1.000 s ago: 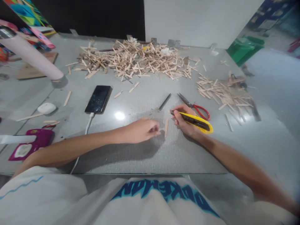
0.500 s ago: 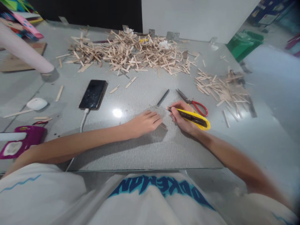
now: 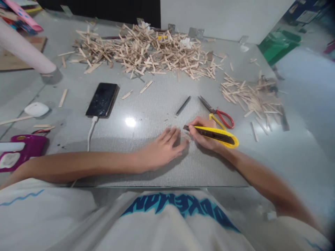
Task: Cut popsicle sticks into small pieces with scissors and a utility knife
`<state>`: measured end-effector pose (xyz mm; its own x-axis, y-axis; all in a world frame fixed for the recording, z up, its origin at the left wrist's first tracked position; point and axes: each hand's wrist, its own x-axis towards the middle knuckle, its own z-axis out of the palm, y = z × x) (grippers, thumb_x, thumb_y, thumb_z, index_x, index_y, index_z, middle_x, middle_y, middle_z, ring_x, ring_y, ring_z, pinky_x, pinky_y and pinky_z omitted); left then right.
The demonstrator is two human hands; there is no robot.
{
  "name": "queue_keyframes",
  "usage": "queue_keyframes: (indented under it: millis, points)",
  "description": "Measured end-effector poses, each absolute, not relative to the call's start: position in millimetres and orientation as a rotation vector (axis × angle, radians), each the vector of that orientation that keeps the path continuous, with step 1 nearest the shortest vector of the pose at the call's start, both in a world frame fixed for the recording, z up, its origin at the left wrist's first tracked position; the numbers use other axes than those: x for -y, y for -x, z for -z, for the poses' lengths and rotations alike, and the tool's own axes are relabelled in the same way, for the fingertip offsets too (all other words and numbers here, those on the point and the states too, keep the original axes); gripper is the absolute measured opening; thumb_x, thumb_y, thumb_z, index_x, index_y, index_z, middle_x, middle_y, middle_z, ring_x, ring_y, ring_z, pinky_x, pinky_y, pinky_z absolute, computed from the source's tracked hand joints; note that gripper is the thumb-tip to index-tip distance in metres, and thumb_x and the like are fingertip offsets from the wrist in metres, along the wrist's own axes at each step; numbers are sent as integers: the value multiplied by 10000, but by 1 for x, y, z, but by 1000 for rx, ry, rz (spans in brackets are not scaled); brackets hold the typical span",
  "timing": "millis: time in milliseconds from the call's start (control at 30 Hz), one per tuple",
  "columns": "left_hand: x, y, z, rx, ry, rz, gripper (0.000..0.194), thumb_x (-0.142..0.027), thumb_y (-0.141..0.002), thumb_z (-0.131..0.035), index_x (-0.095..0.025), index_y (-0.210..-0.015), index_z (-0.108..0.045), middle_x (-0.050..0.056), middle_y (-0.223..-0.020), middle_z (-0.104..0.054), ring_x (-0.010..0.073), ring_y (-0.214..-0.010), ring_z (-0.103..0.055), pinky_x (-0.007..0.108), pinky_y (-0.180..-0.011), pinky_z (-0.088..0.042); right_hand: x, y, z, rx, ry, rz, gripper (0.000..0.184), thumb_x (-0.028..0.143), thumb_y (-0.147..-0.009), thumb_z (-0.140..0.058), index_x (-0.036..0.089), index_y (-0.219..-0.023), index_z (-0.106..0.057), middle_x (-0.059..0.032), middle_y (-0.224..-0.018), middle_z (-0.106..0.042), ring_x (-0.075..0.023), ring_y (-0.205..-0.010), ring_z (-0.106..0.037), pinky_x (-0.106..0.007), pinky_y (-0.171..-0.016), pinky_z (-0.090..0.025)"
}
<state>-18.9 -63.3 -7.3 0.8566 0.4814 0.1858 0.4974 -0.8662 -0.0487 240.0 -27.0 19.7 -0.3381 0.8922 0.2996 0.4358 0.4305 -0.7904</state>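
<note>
My right hand (image 3: 202, 131) is closed around a yellow and black box cutter (image 3: 218, 135), its blade pointing left, low over the table. To its left, my left hand (image 3: 166, 146) rests palm down with its fingers spread, the fingertips close to the blade. A small pale wood piece (image 3: 186, 136), blurred, lies by those fingertips; whether they touch it I cannot tell. Just beyond my hands are a slim grey pen-like stick (image 3: 183, 105) and scissors with red handles (image 3: 221, 115). A yellow strip (image 3: 217, 121) shows between the scissors and the cutter.
A large heap of cut wooden sticks (image 3: 146, 52) spreads along the back, with a smaller pile (image 3: 252, 96) at right. A phone (image 3: 102, 99) on a white cable, a white mouse (image 3: 37, 109) and a purple device (image 3: 28, 148) lie left. A green bin (image 3: 280, 47) stands beyond the table.
My left hand has opened from a bent-finger pose, its fingers now spread. My right hand still holds the box cutter. The whole view has shifted slightly.
</note>
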Motion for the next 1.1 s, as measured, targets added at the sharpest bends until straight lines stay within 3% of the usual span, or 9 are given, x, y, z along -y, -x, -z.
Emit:
queue_keyframes:
  millis: [167,500,600,933,1100]
  points:
    - [55,17,14,758,2984,264,680,-313,-1157,-606,-64,-1733,-343,391,-1745,-413,514,-1684,-359,652,-1352,-365,29,-238,-15,2013,1060,-802,211,291,-1065,-658,232,-863,-687,8,-742,-727,-159,-624,-645,-313,-601,-477]
    - [52,20,12,793,3155,331,568,-285,-1167,-547,-134,-1702,-429,320,-1841,-279,487,-1744,-202,680,-1382,-322,29,-242,-11,2008,1078,-780,187,349,-1092,-683,247,-937,-708,5,-795,-731,-162,-664,-637,-312,-617,-478]
    - [52,21,11,772,3167,349,545,-242,-1155,-556,-170,-1686,-451,294,-1848,-285,485,-1744,-214,690,-1378,-332,29,-242,-11,2016,1084,-787,194,360,-1096,-678,250,-939,-708,5,-797,-731,-163,-667,-641,-314,-618,-480]
    - [52,19,10,723,3103,425,579,-241,-1136,-593,-117,-1682,-440,354,-1767,-397,513,-1696,-344,708,-1338,-388,29,-242,-5,1986,1105,-782,232,414,-1110,-686,258,-940,-702,19,-769,-727,-157,-643,-643,-318,-606,-489]
    - [52,17,7,747,3067,388,553,-292,-1146,-585,-145,-1669,-483,337,-1735,-458,520,-1654,-426,739,-1317,-385,29,-240,-14,2045,1054,-751,332,474,-1137,-637,256,-888,-654,20,-745,-685,-157,-626,-612,-342,-615,-477]
